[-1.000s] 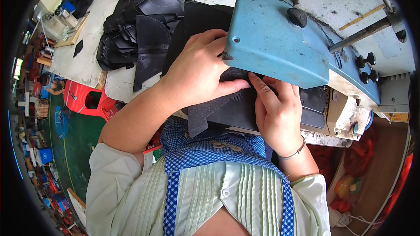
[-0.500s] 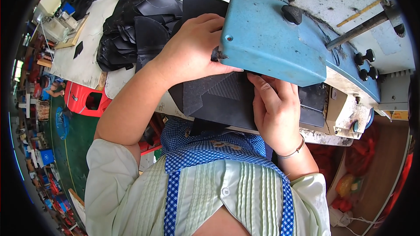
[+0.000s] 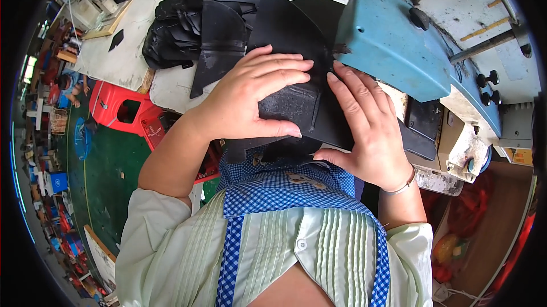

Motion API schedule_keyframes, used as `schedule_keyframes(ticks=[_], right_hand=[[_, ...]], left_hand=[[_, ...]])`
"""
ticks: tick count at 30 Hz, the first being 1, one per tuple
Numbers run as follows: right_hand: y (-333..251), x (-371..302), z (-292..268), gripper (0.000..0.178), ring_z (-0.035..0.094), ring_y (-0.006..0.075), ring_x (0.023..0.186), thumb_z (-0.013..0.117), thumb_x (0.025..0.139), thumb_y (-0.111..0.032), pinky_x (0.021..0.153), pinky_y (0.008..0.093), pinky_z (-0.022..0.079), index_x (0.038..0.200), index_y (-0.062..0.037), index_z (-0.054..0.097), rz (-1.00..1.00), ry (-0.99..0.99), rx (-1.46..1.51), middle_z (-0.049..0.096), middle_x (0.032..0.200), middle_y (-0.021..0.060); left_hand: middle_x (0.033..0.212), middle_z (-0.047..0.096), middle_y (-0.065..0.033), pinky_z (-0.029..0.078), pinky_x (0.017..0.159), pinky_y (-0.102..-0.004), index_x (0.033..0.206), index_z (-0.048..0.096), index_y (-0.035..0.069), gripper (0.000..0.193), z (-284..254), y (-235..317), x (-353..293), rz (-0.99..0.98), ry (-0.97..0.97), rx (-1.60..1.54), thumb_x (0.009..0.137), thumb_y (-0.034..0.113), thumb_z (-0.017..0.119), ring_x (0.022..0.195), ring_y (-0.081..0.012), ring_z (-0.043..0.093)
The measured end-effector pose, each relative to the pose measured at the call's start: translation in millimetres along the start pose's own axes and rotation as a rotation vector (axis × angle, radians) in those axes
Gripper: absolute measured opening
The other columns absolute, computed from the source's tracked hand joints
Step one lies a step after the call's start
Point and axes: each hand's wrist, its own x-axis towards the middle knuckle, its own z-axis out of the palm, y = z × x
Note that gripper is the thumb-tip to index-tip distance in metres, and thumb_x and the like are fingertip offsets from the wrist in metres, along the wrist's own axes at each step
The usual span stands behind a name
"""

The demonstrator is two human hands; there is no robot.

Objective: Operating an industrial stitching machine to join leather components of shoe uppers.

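Observation:
A flat black leather-like piece lies in front of me, partly over the table's near edge. My left hand rests on its left side, palm down, fingers stretched. Between my hands shows a smaller, rough greyish patch on the piece, bordered by a raised strip. On the right side lies my right hand, flat and spread, its fingertips close to the blue machine head. Beyond the hands is a larger black sheet with a curved edge. What lies under my palms is hidden.
A heap of black cut pieces fills the table at the back left. A red plastic stool stands on the green floor at the left. The machine's body with black knobs takes up the right side.
Both hands have come out from beneath the blue machine head, and the black piece has come left with them. From gripping its edges, the hands have spread flat on it.

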Motion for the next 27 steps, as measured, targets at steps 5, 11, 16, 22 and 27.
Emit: schedule_keyframes(ticks=[5, 11, 16, 22, 27], right_hand=[[-28, 8, 27, 0.063, 0.061, 0.0328, 0.112, 0.077, 0.068, -0.018, 0.092, 0.0428, 0.053, 0.128, -0.0015, 0.066, -0.149, 0.045, -0.142, 0.064, 0.13, 0.0144], [-20, -20, 88, 0.026, 0.061, 0.0185, 0.088, 0.068, 0.07, -0.014, 0.071, 0.0282, 0.053, 0.094, -0.008, 0.074, -0.632, 0.345, -0.069, 0.067, 0.105, 0.0043], [28, -44, 148, 0.025, 0.067, 0.0302, 0.091, 0.072, 0.073, -0.009, 0.075, 0.0465, 0.056, 0.097, -0.0056, 0.073, -0.363, 0.166, 0.031, 0.07, 0.108, 0.0122], [59, -95, 154, 0.024, 0.069, 0.0383, 0.092, 0.064, 0.08, 0.001, 0.076, 0.0481, 0.056, 0.101, -0.0027, 0.074, 0.189, 0.04, -0.148, 0.072, 0.102, 0.0191], [-7, -60, 62, 0.043, 0.07, 0.0231, 0.083, 0.07, 0.07, -0.001, 0.069, 0.0357, 0.058, 0.112, -0.0003, 0.072, -0.358, 0.169, -0.095, 0.072, 0.101, 0.0139]], left_hand=[[0.118, 0.072, -0.0164, 0.035, 0.116, -0.0512, 0.132, 0.058, -0.006, 0.084, -14, -16, -42, -0.063, 0.073, -0.636, 0.073, 0.045, 0.09, 0.119, -0.03, 0.067], [0.102, 0.074, -0.0077, 0.052, 0.09, -0.0307, 0.112, 0.069, 0.001, 0.025, -2, -123, -92, -0.921, 0.828, -0.643, 0.096, 0.02, 0.071, 0.094, -0.0151, 0.07], [0.113, 0.072, -0.0124, 0.054, 0.09, -0.0398, 0.118, 0.067, 0.002, 0.047, 39, -216, -102, -1.09, 0.755, 0.177, 0.084, 0.032, 0.081, 0.101, -0.0279, 0.069], [0.1, 0.071, -0.0162, 0.054, 0.08, -0.0467, 0.104, 0.07, 0.006, 0.031, 55, -228, -115, -1.14, 0.669, 0.321, 0.086, 0.031, 0.077, 0.094, -0.037, 0.069], [0.086, 0.067, -0.0044, 0.049, 0.069, -0.0257, 0.108, 0.07, -0.004, 0.019, -14, -146, -100, -0.671, 0.851, -0.22, 0.092, 0.005, 0.074, 0.075, -0.0105, 0.062]])
